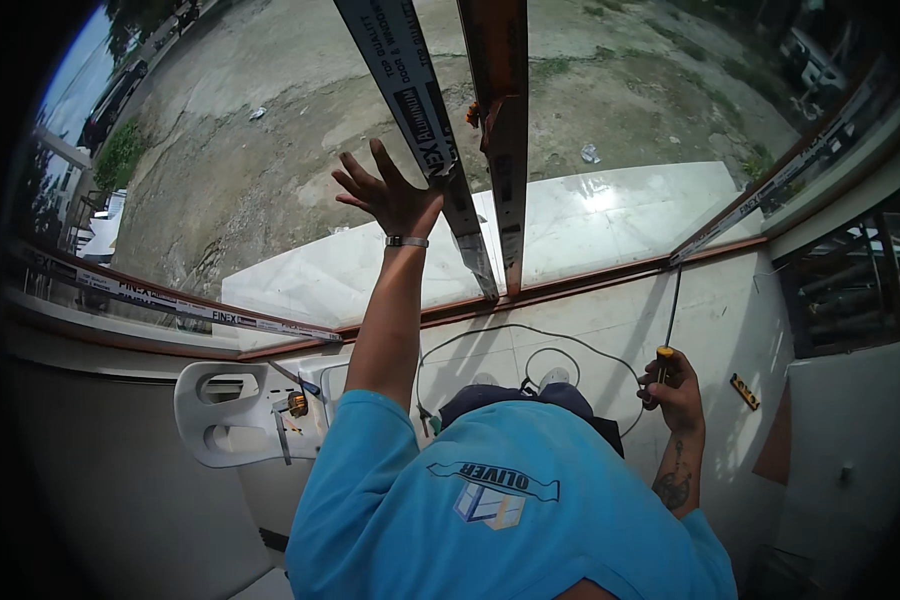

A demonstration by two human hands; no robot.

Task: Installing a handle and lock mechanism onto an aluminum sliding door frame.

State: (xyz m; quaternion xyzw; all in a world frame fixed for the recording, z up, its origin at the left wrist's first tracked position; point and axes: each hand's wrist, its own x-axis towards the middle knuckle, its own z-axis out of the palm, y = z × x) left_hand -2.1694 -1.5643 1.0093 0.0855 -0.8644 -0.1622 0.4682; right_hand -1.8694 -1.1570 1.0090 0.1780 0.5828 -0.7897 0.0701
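My left hand is raised ahead of me with its fingers spread. The thumb side rests at the edge of a tall door panel frame covered in printed protective film; whether the palm presses on it I cannot tell. A second, brown upright frame stands just right of it. Both reach down to a brown floor track. Low on the right, my right hand is closed around a screwdriver with a yellow and dark handle. Its long thin shaft points away from me, toward the right part of the track.
A white plastic chair on the left carries a tape measure and other hand tools. A dark cable loops over the tiles around my feet. On the right lies a small yellow level. Beyond the track are white tiles and rough concrete ground.
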